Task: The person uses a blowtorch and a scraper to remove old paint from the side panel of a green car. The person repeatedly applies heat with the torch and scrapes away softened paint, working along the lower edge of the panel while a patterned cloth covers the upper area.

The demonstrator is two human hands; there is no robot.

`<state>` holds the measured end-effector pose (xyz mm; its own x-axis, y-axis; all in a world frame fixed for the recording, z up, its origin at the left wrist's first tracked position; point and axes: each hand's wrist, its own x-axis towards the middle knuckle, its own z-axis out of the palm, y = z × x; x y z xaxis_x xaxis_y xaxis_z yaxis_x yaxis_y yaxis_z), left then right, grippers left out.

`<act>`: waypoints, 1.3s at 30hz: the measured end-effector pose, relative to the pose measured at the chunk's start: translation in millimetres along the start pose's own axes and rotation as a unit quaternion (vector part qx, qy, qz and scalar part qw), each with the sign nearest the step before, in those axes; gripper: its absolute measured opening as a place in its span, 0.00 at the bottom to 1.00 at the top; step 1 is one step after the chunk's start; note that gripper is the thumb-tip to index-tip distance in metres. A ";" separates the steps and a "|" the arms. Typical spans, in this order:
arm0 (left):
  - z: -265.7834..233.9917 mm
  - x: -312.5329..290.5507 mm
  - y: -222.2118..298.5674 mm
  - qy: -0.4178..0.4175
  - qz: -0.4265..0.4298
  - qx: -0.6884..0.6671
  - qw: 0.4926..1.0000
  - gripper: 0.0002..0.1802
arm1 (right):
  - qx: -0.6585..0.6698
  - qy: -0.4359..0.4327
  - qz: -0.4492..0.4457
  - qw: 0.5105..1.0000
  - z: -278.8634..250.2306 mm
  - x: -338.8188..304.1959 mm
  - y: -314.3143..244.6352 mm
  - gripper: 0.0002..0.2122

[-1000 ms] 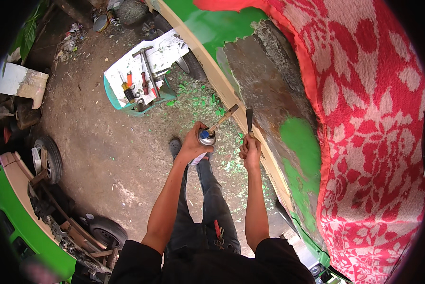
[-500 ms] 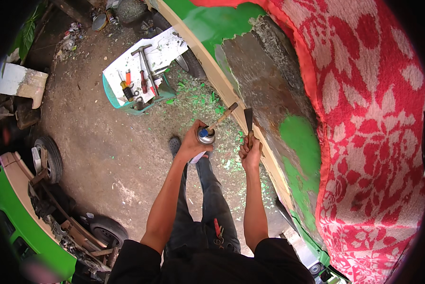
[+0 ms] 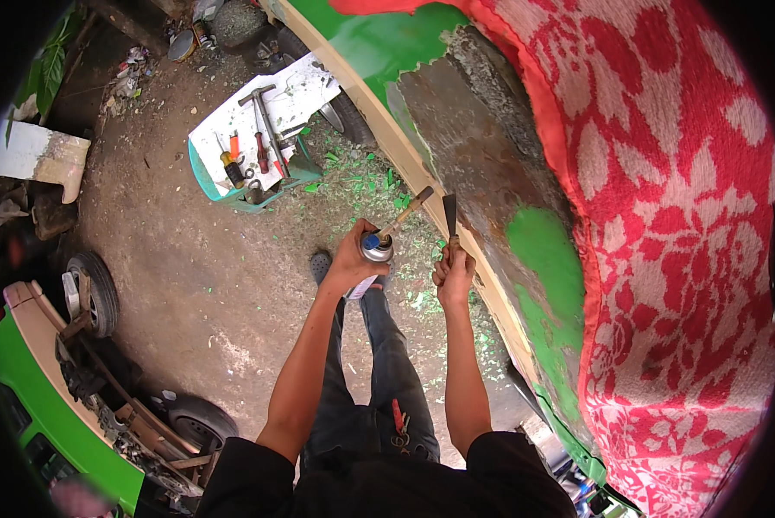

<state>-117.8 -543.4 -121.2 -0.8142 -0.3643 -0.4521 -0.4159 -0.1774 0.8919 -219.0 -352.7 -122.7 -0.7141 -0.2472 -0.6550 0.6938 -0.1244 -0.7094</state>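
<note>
Left hand (image 3: 351,262): fingers clamped around a silver-topped can (image 3: 379,253), palm against its 9 o'clock side. On the can top: blue knob-like part (image 3: 370,242) and torch nozzle (image 3: 407,213), directed between 1 and 2 o'clock from the fingers. Nozzle tip overlapping the cream edge strip (image 3: 392,142) in view; contact impossible to tell.

Right hand (image 3: 456,276): fingers closed on the handle of a scraper (image 3: 450,214), dark blade extending to 12 o'clock beyond them. Blade near the nozzle tip but apart, at its 4 o'clock. Blade touching the strip or above it: impossible to tell from this angle.

From the right hand: bare grey-brown panel patch (image 3: 482,147) between 12 and 1 o'clock; green paint (image 3: 543,246) and, farther out, red-and-pale patterned cloth (image 3: 664,224) between 2 and 3 o'clock. From the left hand: white board (image 3: 301,91) on a teal crate (image 3: 201,173) at 11 o'clock, bearing hammer (image 3: 260,97) and yellow-and-black screwdriver (image 3: 233,171).
</note>
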 end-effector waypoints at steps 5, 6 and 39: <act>1.0 -0.2 -1.5 0.004 -0.013 0.000 1.000 0.33 | 0.006 0.002 -0.006 1.000 1.1 0.3 -2.4 0.15; 1.5 -0.5 -1.7 0.005 -0.007 -0.006 1.000 0.32 | 0.005 0.000 -0.005 1.000 1.4 0.2 -3.1 0.15; -0.8 8.1 -11.5 -0.002 -0.025 -0.025 0.999 0.35 | 0.005 -0.001 -0.026 1.000 -1.3 12.3 16.0 0.08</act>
<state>-119.3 -545.0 -135.1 -0.7943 -0.3502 -0.4964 -0.4361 -0.2402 0.8673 -216.8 -356.5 -142.4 -0.7494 -0.2426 -0.6160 0.6561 -0.1476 -0.7401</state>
